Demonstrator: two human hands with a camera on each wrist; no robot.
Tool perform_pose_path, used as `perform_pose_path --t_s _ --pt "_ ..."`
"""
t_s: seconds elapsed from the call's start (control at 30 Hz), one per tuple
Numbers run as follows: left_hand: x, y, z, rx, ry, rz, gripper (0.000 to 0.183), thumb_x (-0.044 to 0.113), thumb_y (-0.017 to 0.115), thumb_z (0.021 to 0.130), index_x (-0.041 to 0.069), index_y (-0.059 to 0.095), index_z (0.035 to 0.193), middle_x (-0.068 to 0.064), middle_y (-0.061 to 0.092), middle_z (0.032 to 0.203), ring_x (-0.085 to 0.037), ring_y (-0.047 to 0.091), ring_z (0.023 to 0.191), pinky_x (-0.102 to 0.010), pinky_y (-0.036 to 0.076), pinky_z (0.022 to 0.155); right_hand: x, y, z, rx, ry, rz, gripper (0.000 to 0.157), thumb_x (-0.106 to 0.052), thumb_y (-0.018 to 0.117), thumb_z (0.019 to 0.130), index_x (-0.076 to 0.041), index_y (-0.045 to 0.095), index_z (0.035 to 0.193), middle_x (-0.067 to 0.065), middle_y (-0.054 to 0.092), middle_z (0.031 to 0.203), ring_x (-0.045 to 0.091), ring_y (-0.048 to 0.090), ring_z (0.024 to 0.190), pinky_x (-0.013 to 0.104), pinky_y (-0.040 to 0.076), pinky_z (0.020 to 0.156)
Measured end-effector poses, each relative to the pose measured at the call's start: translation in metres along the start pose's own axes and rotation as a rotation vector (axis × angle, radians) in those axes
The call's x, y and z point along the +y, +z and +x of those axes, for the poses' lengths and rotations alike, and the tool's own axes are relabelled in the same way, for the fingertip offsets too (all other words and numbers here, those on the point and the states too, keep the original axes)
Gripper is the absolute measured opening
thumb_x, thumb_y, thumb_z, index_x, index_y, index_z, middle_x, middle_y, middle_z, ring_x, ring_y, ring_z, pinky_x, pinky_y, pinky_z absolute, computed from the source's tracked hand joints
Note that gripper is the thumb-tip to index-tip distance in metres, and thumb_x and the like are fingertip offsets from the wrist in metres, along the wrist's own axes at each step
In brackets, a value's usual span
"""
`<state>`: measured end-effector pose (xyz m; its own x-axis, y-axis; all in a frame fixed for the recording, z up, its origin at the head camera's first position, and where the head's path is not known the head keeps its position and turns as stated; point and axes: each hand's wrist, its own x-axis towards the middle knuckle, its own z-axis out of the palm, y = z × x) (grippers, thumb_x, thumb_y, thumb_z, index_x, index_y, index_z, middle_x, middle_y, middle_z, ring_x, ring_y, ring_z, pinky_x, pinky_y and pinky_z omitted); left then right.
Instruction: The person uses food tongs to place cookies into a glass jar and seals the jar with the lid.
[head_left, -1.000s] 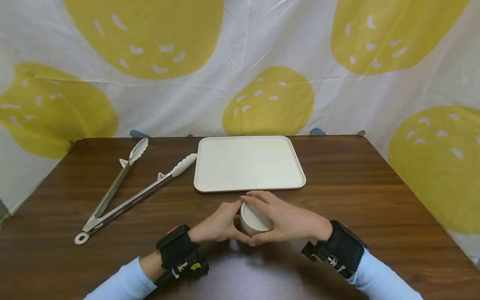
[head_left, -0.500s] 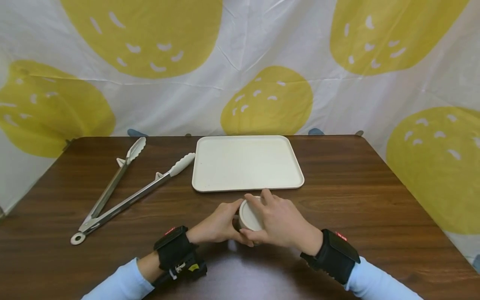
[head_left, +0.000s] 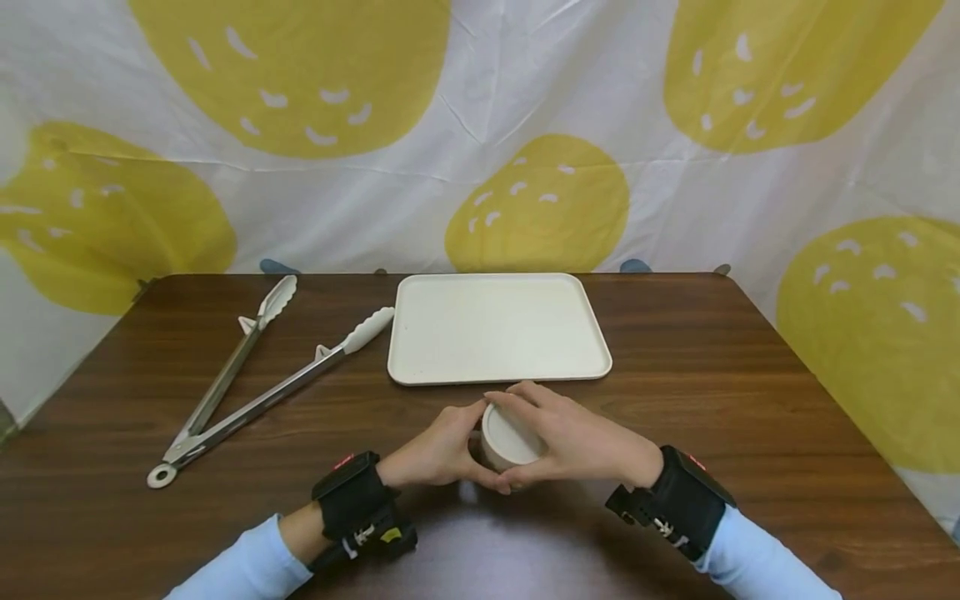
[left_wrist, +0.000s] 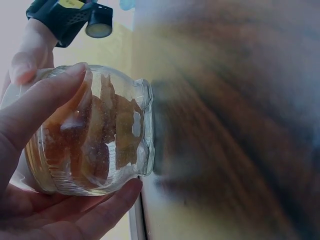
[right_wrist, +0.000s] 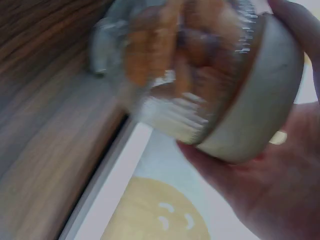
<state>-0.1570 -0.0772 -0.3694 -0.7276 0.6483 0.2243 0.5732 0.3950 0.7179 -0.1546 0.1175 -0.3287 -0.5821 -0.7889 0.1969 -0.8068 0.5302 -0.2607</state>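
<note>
A glass jar (left_wrist: 102, 137) with brownish-orange pieces inside stands upright on the table in front of me, capped by an off-white round lid (head_left: 512, 437). My left hand (head_left: 441, 447) grips the glass body, its thumb on one side and fingers on the other in the left wrist view. From the right, my right hand (head_left: 581, 437) holds the lid by its rim, thumb at the near side and fingers at the far side. In the right wrist view the lid (right_wrist: 262, 92) sits on the jar, within the curve of thumb and fingers.
Behind the jar lies a white rectangular tray (head_left: 498, 329), close to the hands. Long metal tongs (head_left: 273, 398) with white tips lie spread to the left. The brown wooden table (head_left: 720, 375) ends at a patterned curtain (head_left: 540, 92).
My right hand turned on the lid, its wrist swinging toward me half a second ago, and is now back at about its earlier angle. The left hand keeps its grip on the jar.
</note>
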Motion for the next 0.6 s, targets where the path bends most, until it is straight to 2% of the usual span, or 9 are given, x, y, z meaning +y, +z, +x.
perform_pose_path --t_s 0.17,0.27,0.33,0.43,0.5,0.6 --pt "0.000 0.001 -0.001 0.013 -0.002 0.028 0.086 0.027 0.083 0.057 0.003 0.040 0.127 -0.010 0.059 0.110 -0.019 0.055 0.099 -0.029 0.043 0.082 -0.001 0.007 -0.002 0.106 -0.022 -0.119 0.076 -0.054 0.067 0.068 -0.009 0.047 0.126 0.004 0.051 0.105 0.014 0.054 0.081 0.025 0.046 0.065" --pt "0.000 0.001 -0.001 0.007 -0.009 0.026 0.086 0.026 0.084 0.057 0.003 0.040 0.127 -0.010 0.059 0.111 -0.019 0.055 0.101 -0.029 0.043 0.083 -0.005 0.011 -0.002 0.157 -0.004 -0.196 0.075 -0.056 0.064 0.069 -0.009 0.049 0.124 0.006 0.052 0.100 0.016 0.055 0.078 0.026 0.046 0.060" --pt "0.000 0.001 -0.001 0.004 -0.015 0.021 0.085 0.026 0.084 0.056 0.003 0.041 0.126 -0.010 0.058 0.111 -0.020 0.054 0.101 -0.029 0.043 0.083 -0.007 0.012 -0.003 0.163 0.023 -0.218 0.075 -0.057 0.062 0.070 -0.009 0.048 0.125 0.007 0.052 0.100 0.017 0.056 0.076 0.027 0.046 0.058" --pt "0.000 0.000 0.000 0.001 -0.017 0.015 0.082 0.024 0.084 0.056 0.002 0.043 0.123 -0.010 0.058 0.112 -0.020 0.054 0.101 -0.029 0.043 0.083 -0.008 0.012 -0.004 0.140 0.088 -0.168 0.082 -0.058 0.063 0.069 -0.009 0.041 0.131 0.008 0.049 0.104 0.018 0.056 0.071 0.028 0.046 0.058" --pt "0.000 0.000 0.001 0.001 -0.022 0.008 0.079 0.022 0.084 0.057 0.001 0.044 0.122 -0.010 0.057 0.113 -0.020 0.054 0.102 -0.028 0.043 0.083 -0.006 0.011 -0.007 0.112 0.124 -0.095 0.091 -0.056 0.068 0.066 -0.009 0.034 0.135 0.009 0.047 0.108 0.018 0.056 0.073 0.029 0.046 0.060" --pt "0.000 0.000 0.001 -0.004 -0.031 -0.006 0.077 0.020 0.084 0.057 0.001 0.045 0.121 -0.010 0.057 0.114 -0.019 0.054 0.103 -0.027 0.043 0.083 -0.001 0.010 -0.010 0.074 0.134 0.011 0.100 -0.051 0.075 0.062 -0.006 0.027 0.137 0.010 0.046 0.111 0.019 0.056 0.081 0.030 0.047 0.066"
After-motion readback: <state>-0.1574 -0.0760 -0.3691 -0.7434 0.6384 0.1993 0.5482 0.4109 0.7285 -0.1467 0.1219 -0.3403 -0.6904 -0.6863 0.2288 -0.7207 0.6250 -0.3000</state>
